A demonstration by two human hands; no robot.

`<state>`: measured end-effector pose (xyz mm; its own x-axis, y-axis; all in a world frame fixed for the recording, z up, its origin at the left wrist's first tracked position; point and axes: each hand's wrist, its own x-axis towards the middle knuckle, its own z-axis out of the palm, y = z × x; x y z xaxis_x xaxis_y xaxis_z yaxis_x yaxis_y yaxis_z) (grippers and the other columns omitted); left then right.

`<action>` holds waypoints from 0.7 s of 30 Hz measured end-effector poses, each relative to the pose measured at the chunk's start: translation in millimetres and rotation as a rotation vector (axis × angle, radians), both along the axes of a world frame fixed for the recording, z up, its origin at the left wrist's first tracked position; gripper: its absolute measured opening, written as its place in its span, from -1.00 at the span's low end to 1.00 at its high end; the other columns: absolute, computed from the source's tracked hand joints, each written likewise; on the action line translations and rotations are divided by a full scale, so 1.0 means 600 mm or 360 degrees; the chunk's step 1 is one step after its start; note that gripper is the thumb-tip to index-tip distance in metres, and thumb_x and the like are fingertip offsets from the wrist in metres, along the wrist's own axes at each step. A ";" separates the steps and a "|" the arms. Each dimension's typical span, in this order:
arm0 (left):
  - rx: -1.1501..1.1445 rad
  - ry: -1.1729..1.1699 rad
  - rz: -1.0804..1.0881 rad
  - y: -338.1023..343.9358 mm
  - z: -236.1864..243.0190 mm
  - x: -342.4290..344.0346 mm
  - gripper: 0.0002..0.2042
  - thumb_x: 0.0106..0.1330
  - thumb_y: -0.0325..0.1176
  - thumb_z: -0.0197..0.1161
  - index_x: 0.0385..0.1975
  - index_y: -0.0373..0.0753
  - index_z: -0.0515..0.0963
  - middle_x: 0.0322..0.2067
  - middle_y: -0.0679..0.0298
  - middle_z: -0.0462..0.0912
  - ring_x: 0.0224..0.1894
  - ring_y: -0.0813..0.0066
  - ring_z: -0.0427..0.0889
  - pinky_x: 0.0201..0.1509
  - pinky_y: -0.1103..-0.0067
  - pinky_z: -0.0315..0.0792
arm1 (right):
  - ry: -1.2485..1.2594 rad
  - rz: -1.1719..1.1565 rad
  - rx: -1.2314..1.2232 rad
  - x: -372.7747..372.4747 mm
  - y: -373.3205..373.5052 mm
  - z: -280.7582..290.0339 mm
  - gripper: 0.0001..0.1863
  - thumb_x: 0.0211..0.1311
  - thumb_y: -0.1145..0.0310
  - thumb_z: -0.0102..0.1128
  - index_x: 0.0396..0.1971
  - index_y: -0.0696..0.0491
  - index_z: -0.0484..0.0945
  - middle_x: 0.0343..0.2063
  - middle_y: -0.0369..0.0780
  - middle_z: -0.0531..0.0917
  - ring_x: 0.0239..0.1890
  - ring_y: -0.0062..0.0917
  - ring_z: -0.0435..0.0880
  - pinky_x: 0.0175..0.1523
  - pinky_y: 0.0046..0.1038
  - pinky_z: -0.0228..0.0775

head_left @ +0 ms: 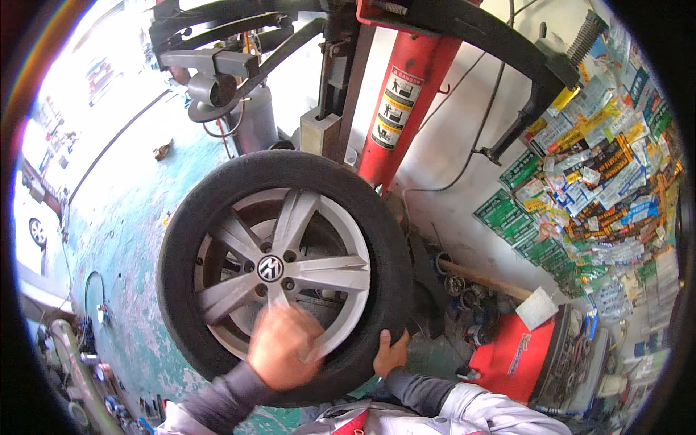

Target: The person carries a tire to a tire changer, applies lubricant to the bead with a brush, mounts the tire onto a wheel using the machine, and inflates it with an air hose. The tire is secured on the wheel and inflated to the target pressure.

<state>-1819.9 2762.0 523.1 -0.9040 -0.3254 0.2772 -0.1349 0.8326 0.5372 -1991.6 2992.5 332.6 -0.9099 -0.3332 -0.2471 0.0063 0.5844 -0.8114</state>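
A car wheel fills the middle of the head view, tilted towards me. Its black tire [183, 304] surrounds a silver five-spoke alloy rim [330, 275] with a round centre cap [270, 269]. My left hand [286, 349] is over the rim's lower spoke and edge. Motion smears it; the fingers look curled, but what they hold, if anything, cannot be made out. At the tire's lower right edge, my right hand [391, 353] grips the tread, thumb and fingers apart around it.
Behind the wheel stands tire-changing equipment with a red column [395, 109] and a black arm [500, 29]. A grey cylindrical tank [254, 119] is beyond. Colourful packets [580, 174] cover the right wall. At lower right sits a red case [511, 359] near cluttered tools.
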 end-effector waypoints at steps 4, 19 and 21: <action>0.0253 -0.0030 -0.0281 0.199 -0.073 -0.063 -0.68 0.22 -0.27 0.40 -0.04 -0.18 0.65 0.05 0.14 0.62 0.22 0.14 0.55 0.38 0.16 0.37 | -0.0008 0.0268 -0.0111 -0.032 0.022 -0.017 0.06 0.33 -0.13 0.27 0.44 0.39 -0.02 0.32 0.25 0.32 0.33 0.11 0.39 0.44 -0.12 0.21; -0.0971 -0.0721 -0.0498 0.297 -0.133 -0.153 -0.55 0.29 -0.25 0.19 0.22 0.00 0.59 0.30 0.30 0.53 0.36 0.31 0.46 0.43 0.28 0.32 | -0.0067 0.1026 -0.0591 -0.472 -0.019 0.074 -0.10 0.06 0.11 0.57 0.26 0.26 0.28 0.06 -0.01 0.59 0.12 -0.26 0.60 0.26 -0.23 0.43; -0.0926 -0.0760 -0.0449 0.299 -0.132 -0.154 -0.56 0.31 -0.28 0.15 0.23 0.00 0.58 0.31 0.35 0.52 0.37 0.35 0.44 0.45 0.32 0.30 | 0.0288 0.0707 -0.0699 -0.688 -0.075 0.137 -0.23 0.21 0.15 0.46 0.21 0.33 0.30 0.02 0.05 0.61 0.11 -0.25 0.61 0.24 -0.29 0.43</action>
<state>-1912.3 2941.1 443.7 -0.9944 0.0106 -0.1054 0.0166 0.9983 -0.0560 -2404.5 2947.6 414.9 -0.6766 -0.7225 0.1420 -0.3186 0.1134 -0.9411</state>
